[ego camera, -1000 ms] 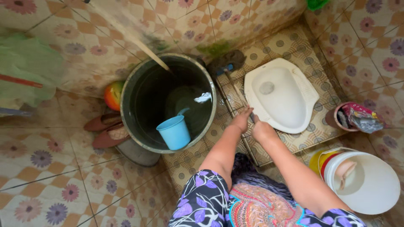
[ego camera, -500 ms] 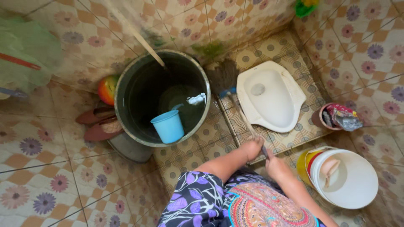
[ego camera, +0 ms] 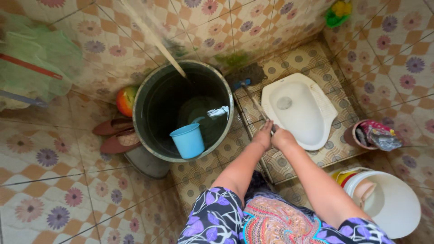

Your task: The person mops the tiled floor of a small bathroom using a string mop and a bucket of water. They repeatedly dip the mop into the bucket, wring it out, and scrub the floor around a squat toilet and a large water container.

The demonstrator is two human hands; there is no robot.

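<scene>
My left hand (ego camera: 263, 135) and my right hand (ego camera: 281, 137) are side by side, both closed around the handle of a long brush (ego camera: 256, 102). The brush's dark bristle head (ego camera: 246, 73) rests on the patterned floor tiles by the back wall, just left of the white squat toilet pan (ego camera: 299, 108). Both arms reach forward over the raised tiled step (ego camera: 316, 156). My hands hover over the step's front left part, close to the pan's near left rim.
A large dark barrel (ego camera: 183, 110) of water stands left of the hands, with a blue mug (ego camera: 188, 140) floating in it and a pipe (ego camera: 156, 40) leaning in. A white bucket (ego camera: 389, 203) sits at right, a small pot (ego camera: 373, 135) with packets behind it. Slippers (ego camera: 115, 135) lie at left.
My hands pulled the brush back toward me, then pushed it forward again; its head has moved to the back wall beside the pan. The camera view shifted slightly.
</scene>
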